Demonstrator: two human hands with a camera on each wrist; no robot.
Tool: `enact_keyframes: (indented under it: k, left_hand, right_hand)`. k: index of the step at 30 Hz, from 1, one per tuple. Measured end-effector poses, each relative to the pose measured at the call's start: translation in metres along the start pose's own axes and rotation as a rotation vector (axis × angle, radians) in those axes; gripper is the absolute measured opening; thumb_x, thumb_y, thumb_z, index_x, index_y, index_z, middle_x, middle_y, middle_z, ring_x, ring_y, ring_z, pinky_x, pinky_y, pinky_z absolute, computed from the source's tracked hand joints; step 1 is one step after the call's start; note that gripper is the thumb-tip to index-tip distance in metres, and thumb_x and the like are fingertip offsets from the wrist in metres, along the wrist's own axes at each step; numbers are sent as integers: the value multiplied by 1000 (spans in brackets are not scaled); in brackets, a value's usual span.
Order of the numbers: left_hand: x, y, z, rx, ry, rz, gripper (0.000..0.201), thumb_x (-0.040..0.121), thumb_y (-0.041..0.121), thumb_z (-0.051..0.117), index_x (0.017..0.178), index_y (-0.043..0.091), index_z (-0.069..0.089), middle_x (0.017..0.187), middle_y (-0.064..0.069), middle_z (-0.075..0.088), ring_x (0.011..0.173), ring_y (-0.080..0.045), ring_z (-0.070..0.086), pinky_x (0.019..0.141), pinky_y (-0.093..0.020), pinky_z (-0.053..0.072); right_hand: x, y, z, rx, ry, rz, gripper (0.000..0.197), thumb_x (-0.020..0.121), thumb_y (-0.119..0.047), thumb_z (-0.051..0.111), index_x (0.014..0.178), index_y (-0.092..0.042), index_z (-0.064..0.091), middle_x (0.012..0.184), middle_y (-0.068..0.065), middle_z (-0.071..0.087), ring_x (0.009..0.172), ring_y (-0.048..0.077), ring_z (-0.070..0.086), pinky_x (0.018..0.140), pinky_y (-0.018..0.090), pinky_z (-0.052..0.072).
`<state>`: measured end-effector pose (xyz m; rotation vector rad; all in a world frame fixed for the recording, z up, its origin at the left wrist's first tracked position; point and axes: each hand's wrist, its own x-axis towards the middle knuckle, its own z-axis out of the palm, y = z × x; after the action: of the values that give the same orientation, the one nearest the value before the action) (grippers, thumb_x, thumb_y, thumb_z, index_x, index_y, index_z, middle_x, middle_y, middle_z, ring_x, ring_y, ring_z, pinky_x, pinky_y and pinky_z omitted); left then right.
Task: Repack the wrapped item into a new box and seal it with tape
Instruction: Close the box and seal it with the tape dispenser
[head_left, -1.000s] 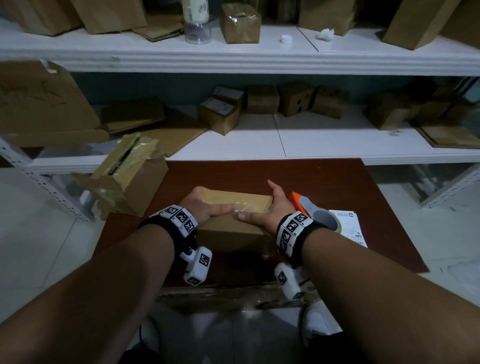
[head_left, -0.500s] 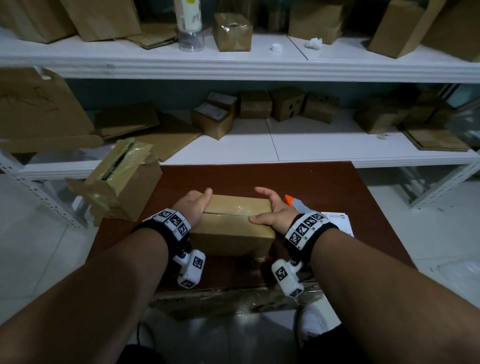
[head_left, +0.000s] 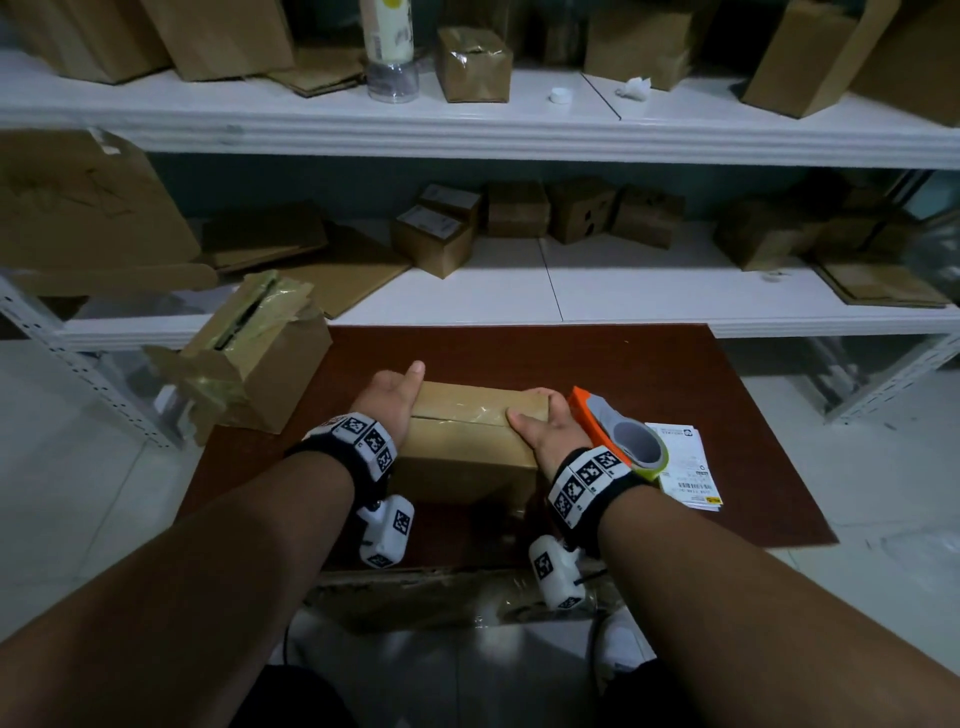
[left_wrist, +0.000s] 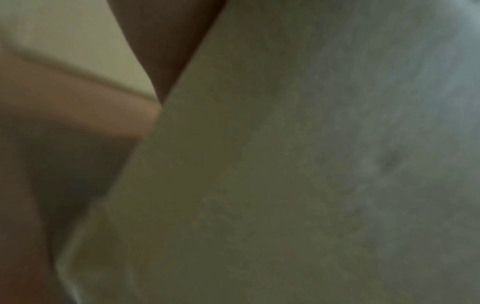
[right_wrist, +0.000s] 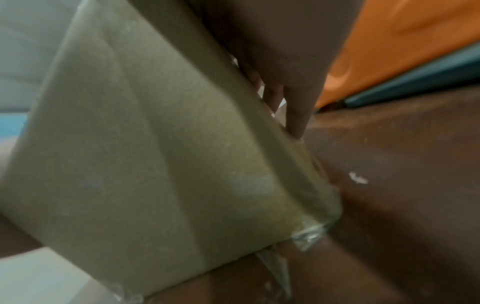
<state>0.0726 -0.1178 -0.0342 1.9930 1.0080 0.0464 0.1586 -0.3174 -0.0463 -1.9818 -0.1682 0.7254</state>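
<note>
The box (head_left: 470, 441) sits closed on the near middle of the brown table (head_left: 649, 374), its top flaps shut with clear tape along the seam; nothing of its contents shows. The left hand (head_left: 387, 400) lies flat against the box's left end, fingers straight and thumb pointing away from the person. The right hand (head_left: 545, 426) presses the right end, thumb laid on the taped seam; in the right wrist view its fingers (right_wrist: 296, 115) run straight down the side of the box to the table, and loose ends of tape stick out at the bottom corner.

Just right of that hand lies an orange tape dispenser (head_left: 618, 436), resting partly on a printed paper slip (head_left: 691, 467). At the table's far left corner an opened box (head_left: 249, 364) with torn tape stands tilted; its inside cannot be seen.

Behind the table, white shelves (head_left: 519, 130) hold small sealed cartons (head_left: 514, 218), flattened cardboard (head_left: 260, 239) and a plastic bottle (head_left: 389, 47). The floor is pale tile.
</note>
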Motion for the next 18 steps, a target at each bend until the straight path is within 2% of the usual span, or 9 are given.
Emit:
enact_keyframes:
  k: [1,3,5,7,10,12,14,16,18]
  left_hand:
    - [-3,0,0,24,39,26,55,100,60,36,124,13,54,115,-6,60,111,-31,55,90,-36,36]
    - [-8,0,-3,87,141,94,56,98,59,44,130,14,52,125,-9,60,116,-32,57,95,-39,42]
    - [-13,3,-7,146,242,159,56,96,56,50,133,15,51,134,-11,55,121,-32,54,98,-42,44]
    - [-23,2,-9,155,283,158,55,94,55,55,133,17,52,137,-12,50,125,-33,50,101,-45,45]
    - [-45,-4,0,142,210,119,66,90,50,64,142,16,44,149,-13,35,130,-36,44,107,-46,42]
    - [-62,-5,11,120,130,113,75,91,49,64,149,13,34,156,-12,24,135,-37,41,110,-45,40]
    - [-76,1,23,66,85,130,75,96,41,61,154,9,26,162,-10,18,142,-34,36,112,-42,35]
    - [-87,6,32,43,50,138,74,98,35,58,157,10,21,164,-8,19,145,-31,32,115,-42,32]
    - [-91,7,40,55,-14,135,80,97,36,60,159,16,14,164,-5,23,145,-29,34,114,-42,34]
  right_hand:
    - [-2,-2,0,-15,1,1,44,92,-48,61,130,-34,44,119,1,56,90,17,56,80,31,45]
    - [-5,-6,2,-57,21,14,45,94,-48,58,132,-32,41,116,1,51,88,18,52,80,33,43]
    - [-9,-6,7,-38,125,28,48,94,-47,57,134,-28,38,119,4,50,99,26,53,87,38,45]
    - [-13,-5,15,8,255,48,51,95,-45,58,135,-22,37,125,12,53,111,35,55,95,42,46]
    - [-18,-5,29,55,358,72,54,94,-45,57,135,-18,34,128,15,54,113,38,56,98,44,46]
    - [-22,-5,35,75,387,87,56,93,-46,57,135,-17,33,132,15,53,116,39,55,101,49,46]
    - [-26,-3,36,80,387,97,59,93,-48,56,137,-16,32,136,14,50,120,38,54,103,48,44]
    - [-31,-2,31,86,371,131,57,95,-49,54,136,-15,33,136,14,50,120,37,54,99,42,44]
    - [-40,-2,21,98,355,166,50,96,-48,53,129,-13,39,127,15,55,113,37,56,89,36,43]
